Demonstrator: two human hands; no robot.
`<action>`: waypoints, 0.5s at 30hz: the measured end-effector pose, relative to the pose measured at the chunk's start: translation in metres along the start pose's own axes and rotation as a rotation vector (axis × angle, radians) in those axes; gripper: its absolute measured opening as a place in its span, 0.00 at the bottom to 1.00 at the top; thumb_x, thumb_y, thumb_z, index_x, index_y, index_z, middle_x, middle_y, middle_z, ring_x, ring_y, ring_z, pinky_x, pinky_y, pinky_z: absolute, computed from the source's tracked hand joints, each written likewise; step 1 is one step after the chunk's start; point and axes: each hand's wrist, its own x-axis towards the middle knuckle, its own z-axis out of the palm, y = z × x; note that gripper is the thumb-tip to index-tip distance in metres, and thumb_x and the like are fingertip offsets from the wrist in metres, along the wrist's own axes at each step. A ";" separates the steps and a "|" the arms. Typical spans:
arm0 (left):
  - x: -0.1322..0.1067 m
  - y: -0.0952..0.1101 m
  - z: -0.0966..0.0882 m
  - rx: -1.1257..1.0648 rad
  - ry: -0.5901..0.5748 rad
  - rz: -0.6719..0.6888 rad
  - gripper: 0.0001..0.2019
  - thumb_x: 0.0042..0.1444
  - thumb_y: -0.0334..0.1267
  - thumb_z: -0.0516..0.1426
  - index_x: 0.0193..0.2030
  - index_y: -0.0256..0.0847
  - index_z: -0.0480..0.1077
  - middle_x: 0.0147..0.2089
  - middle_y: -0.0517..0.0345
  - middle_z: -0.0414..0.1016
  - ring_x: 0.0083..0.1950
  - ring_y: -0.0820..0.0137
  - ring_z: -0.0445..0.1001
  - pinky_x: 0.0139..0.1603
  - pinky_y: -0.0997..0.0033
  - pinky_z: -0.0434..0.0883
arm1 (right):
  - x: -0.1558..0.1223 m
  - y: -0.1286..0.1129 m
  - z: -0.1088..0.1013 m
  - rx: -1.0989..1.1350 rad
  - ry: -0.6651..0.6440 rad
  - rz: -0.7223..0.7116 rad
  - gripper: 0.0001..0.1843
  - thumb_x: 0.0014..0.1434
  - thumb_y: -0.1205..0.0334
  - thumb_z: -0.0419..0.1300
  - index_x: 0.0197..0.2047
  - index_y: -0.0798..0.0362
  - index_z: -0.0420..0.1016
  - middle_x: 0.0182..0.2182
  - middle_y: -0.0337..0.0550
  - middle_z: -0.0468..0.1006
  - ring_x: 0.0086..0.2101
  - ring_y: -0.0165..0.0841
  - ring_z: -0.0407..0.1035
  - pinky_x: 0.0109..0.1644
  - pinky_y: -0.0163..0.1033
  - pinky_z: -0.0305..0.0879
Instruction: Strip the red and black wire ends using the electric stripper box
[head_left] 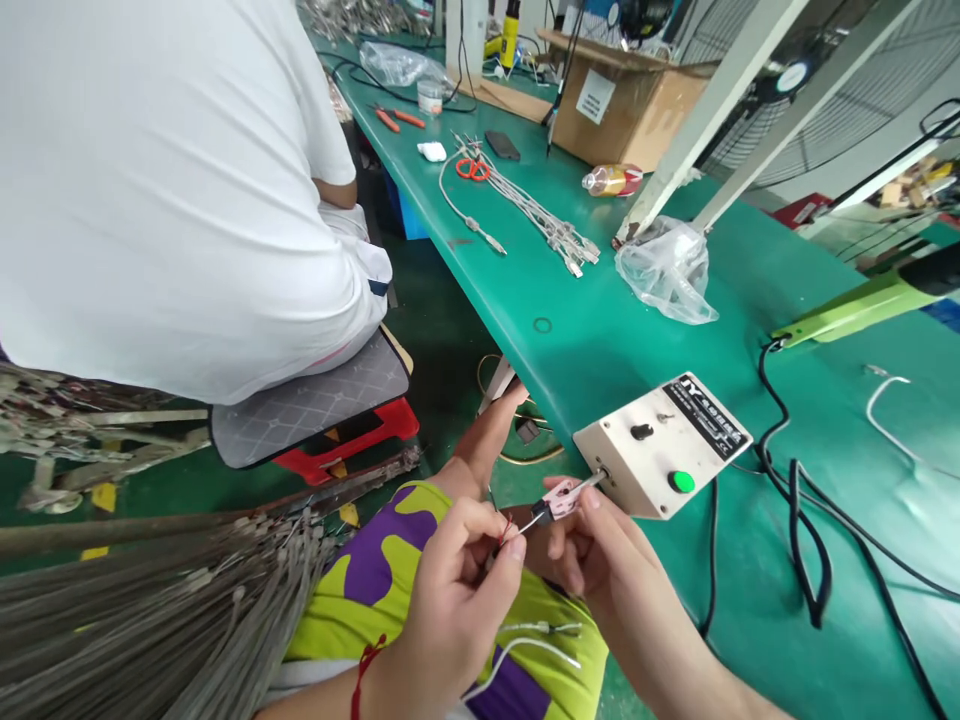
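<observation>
My left hand [457,575] is closed in a pinch on a thin cable with red wire ends [504,532], just below the bench edge. My right hand [592,545] pinches a small pink connector [561,497] whose metal tip meets the socket on the side of a cream test box [664,445]. The box sits at the edge of the green bench [600,330] and has a black knob and a green button [681,482]. More white cables [540,640] lie across my lap.
A person in a white shirt [172,190] sits at left on a red stool [352,440]. A bundle of grey cables [150,610] lies at lower left. On the bench: black cords [795,520], a plastic bag [667,270], a cable bundle [540,215], orange scissors [472,168], a cardboard box [630,100].
</observation>
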 end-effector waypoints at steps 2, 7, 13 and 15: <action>0.002 0.001 0.001 -0.025 0.013 -0.050 0.10 0.73 0.42 0.67 0.40 0.43 0.76 0.34 0.61 0.78 0.28 0.75 0.74 0.29 0.82 0.72 | 0.000 0.001 0.002 0.078 0.020 0.006 0.28 0.68 0.33 0.75 0.49 0.52 0.88 0.26 0.36 0.73 0.26 0.30 0.57 0.33 0.37 0.56; 0.005 0.006 0.001 -0.065 0.005 -0.126 0.13 0.71 0.45 0.68 0.38 0.43 0.74 0.32 0.62 0.76 0.26 0.77 0.68 0.27 0.81 0.69 | 0.002 0.005 0.002 0.168 -0.014 0.018 0.28 0.70 0.36 0.74 0.31 0.51 0.82 0.17 0.31 0.60 0.24 0.31 0.49 0.33 0.38 0.56; 0.008 0.008 0.004 -0.046 -0.007 -0.160 0.14 0.70 0.45 0.69 0.36 0.43 0.73 0.29 0.65 0.70 0.25 0.77 0.65 0.27 0.81 0.67 | 0.001 0.002 0.003 0.197 -0.050 0.042 0.34 0.71 0.36 0.73 0.23 0.51 0.73 0.18 0.34 0.61 0.25 0.31 0.51 0.35 0.37 0.59; 0.007 0.008 0.004 -0.044 -0.016 -0.171 0.14 0.70 0.45 0.69 0.36 0.43 0.73 0.29 0.66 0.69 0.25 0.77 0.64 0.27 0.81 0.67 | 0.001 0.001 0.004 0.199 -0.039 0.049 0.33 0.70 0.36 0.74 0.25 0.51 0.75 0.18 0.33 0.61 0.25 0.31 0.50 0.35 0.37 0.59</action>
